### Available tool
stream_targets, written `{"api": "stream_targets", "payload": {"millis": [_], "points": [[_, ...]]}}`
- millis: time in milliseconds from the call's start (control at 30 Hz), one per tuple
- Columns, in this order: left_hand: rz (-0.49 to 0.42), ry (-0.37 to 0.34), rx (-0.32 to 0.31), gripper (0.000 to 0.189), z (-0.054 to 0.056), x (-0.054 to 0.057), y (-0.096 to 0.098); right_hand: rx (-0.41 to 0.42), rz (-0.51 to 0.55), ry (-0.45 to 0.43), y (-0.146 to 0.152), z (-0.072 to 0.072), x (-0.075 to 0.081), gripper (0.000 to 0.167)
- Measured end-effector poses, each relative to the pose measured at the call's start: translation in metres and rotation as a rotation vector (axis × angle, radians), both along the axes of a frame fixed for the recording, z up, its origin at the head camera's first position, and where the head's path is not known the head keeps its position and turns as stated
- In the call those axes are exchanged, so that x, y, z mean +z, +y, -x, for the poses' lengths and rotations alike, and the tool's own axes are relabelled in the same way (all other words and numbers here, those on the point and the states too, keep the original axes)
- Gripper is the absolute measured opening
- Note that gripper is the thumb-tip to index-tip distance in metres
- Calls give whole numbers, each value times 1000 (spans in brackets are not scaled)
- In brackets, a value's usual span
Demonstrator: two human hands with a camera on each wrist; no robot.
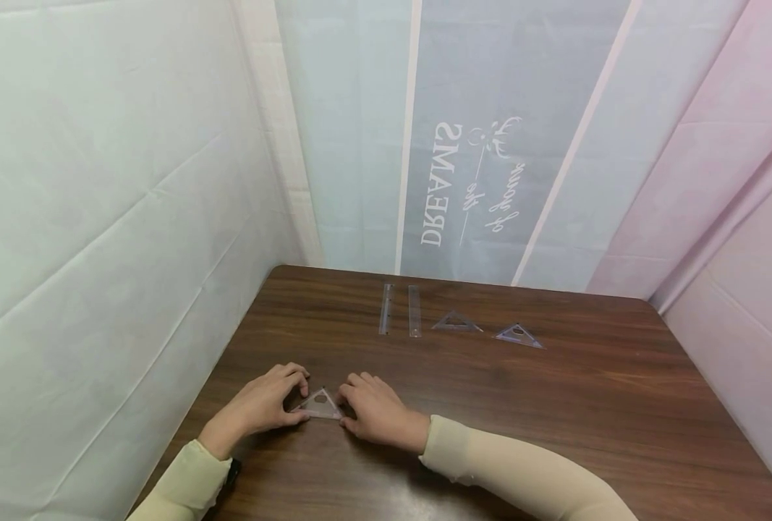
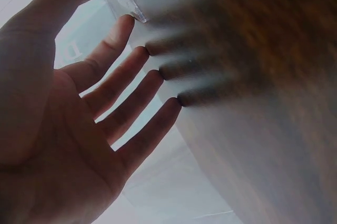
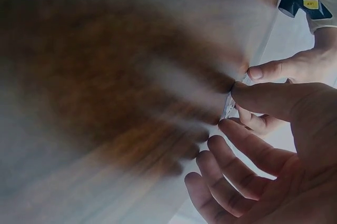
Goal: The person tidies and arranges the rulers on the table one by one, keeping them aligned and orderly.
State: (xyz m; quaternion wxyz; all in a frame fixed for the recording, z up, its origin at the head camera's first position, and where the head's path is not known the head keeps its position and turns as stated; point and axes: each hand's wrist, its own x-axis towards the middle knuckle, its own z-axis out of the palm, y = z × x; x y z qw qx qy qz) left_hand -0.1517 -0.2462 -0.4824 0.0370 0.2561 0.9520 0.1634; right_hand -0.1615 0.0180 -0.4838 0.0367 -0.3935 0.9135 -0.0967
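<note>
Sleeves of pale cream fabric sit closest to my head view, one on each forearm, running up from the bottom edge. Beyond them I see the surface (image 1: 555,405), a broad top of dark brown wood grain with a slight sheen, hemmed in by hanging sheets of soft cloth: whitish on the left, pale blue with white lettering at the back, pink on the right.

Next in size are the hands. My left hand (image 1: 262,405) and right hand (image 1: 375,412) lie knuckles-up on the near left part of the surface, facing each other, with a small clear plastic triangle (image 1: 320,405) between them. It lies flat on the wood, and fingertips of both hands meet its edges from either side. From the left wrist view that hand's fingers are straight and spread, tips on the wood, thumb against the clear plastic edge. From the right wrist view, thumb and forefinger pinch the thin plastic edge, the other fingers loosely bent.

Farther back, well apart from the hands, lie two clear straight rulers (image 1: 400,310) side by side, and to their right two more clear triangles (image 1: 487,328), flat on the wood.
</note>
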Motion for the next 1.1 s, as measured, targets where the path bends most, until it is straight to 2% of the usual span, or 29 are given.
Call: {"api": "stream_targets", "payload": {"millis": [300,533,833,1100], "points": [[22,-9,30,36,2,8,5,10,4,-23,4,1,5,30],[60,-15,80,38,8,17,14,39,93,-91,15,6,9,34],[-8,-81,46,43,25,23,37,-6,142,-107,43,20,11,36],[-26,-89,11,55,46,31,69,-79,162,-86,78,39,11,49]]}}
